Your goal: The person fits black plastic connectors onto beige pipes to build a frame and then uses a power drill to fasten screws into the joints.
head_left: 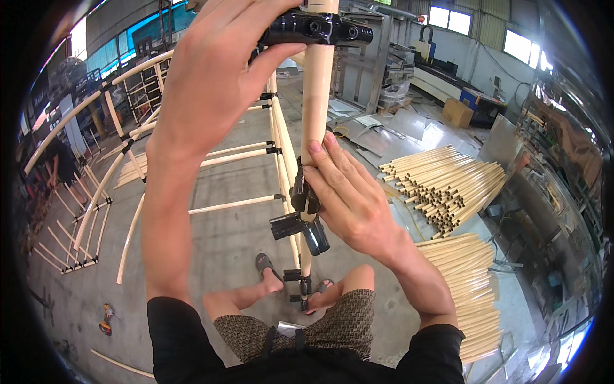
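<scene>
An upright beige pipe [315,96] rises in front of me, part of a frame of beige pipes and black joints. High up, my left hand [214,77] is closed around one end of a black pipe joint [320,27] that crosses the pipe; bolts show in it. Lower down, my right hand [352,198] lies against the pipe's right side, its fingertips pressed on it and its thumb not clearly seen. Beside those fingers a black metal joint piece [305,191] sits on the pipe. Just below it, another black joint [299,230] has short sleeves sticking out.
Pipe crossbars [233,205] of the frame reach leftward. More curved pipe frames [121,137] stand at left. Loose beige pipes [448,182] lie piled at right, with another pile [460,288] nearer me. A power tool [107,319] rests on the floor at lower left.
</scene>
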`<state>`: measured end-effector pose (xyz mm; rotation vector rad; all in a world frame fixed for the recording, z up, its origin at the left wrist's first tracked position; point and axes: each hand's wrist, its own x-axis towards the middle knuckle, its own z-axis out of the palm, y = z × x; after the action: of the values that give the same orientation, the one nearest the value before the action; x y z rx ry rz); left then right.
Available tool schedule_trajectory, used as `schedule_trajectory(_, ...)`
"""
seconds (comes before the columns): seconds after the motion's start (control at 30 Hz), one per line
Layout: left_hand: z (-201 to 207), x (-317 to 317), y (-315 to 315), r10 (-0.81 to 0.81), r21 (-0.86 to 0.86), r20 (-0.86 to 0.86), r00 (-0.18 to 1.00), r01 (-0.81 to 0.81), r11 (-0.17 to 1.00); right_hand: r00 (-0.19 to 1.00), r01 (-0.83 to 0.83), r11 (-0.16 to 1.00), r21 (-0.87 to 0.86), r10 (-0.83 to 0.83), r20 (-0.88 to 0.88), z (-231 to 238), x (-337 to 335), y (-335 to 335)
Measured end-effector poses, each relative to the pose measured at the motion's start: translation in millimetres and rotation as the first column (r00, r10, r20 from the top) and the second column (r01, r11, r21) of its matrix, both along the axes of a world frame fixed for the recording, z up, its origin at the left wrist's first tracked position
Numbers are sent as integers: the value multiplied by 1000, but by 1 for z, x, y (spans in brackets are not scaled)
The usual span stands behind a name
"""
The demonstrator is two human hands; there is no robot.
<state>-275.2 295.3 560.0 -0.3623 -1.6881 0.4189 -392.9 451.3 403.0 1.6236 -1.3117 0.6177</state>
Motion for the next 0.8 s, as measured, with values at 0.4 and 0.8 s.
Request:
schedule_trajectory(0.4, 11, 7, 20, 152, -247, 59, 987, -133, 960, 1000, -18, 1000, -14, 19, 19, -5, -1, -4)
schedule_trajectory(0.8, 13, -15, 8, -21, -237, -75, 997, 2, 972, 1000, -3, 1000, -8, 3, 20, -4, -3, -1)
